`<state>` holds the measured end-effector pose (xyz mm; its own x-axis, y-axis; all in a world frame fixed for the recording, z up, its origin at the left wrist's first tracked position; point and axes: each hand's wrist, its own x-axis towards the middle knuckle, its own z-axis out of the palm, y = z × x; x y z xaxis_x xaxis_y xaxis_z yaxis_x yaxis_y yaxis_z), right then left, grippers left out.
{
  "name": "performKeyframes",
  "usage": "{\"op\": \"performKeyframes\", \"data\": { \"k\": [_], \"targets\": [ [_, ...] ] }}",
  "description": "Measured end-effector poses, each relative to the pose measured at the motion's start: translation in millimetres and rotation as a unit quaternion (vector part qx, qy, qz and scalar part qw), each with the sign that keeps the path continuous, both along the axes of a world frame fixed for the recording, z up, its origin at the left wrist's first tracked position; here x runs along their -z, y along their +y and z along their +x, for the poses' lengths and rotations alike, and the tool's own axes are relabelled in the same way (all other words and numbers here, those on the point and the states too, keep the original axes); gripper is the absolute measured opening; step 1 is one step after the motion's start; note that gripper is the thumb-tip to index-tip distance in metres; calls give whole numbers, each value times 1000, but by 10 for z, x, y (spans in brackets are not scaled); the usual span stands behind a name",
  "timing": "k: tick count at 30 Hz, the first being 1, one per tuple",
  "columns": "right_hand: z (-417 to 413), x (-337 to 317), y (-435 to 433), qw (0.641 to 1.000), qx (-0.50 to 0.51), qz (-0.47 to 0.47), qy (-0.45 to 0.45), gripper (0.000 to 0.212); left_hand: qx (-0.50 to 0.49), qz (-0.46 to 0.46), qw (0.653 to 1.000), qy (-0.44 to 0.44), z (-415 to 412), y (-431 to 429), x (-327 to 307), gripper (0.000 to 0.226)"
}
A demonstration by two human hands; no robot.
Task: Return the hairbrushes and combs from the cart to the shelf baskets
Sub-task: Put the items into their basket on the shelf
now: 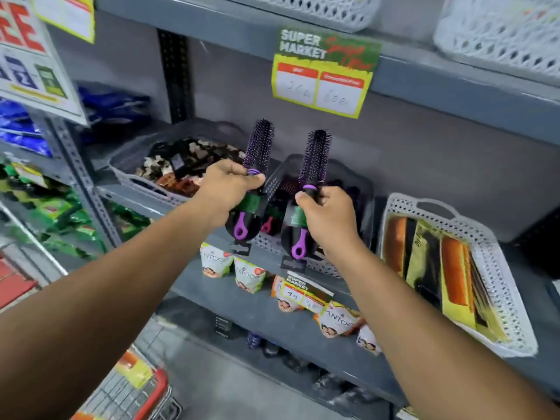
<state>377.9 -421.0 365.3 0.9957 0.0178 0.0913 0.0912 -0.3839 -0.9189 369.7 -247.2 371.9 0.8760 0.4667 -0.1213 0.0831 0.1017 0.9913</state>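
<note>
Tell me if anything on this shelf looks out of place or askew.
The white basket of combs sits tilted, its front edge overhanging the shelf. Otherwise nothing stands out: the left hand and right hand each hold a purple round brush upright over the dark basket.

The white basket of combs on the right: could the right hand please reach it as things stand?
Probably yes: the right hand is beside the white basket of combs with nothing between them, but it is gripping a purple round brush.
</note>
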Motion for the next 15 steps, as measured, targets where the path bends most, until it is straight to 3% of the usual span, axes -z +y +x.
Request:
{"op": "performKeyframes", "data": {
  "k": [15],
  "targets": [
    [723,204,-203,991,99,-54,74,33,60,164,978,113,1062,-388,235,29]
  ]
}}
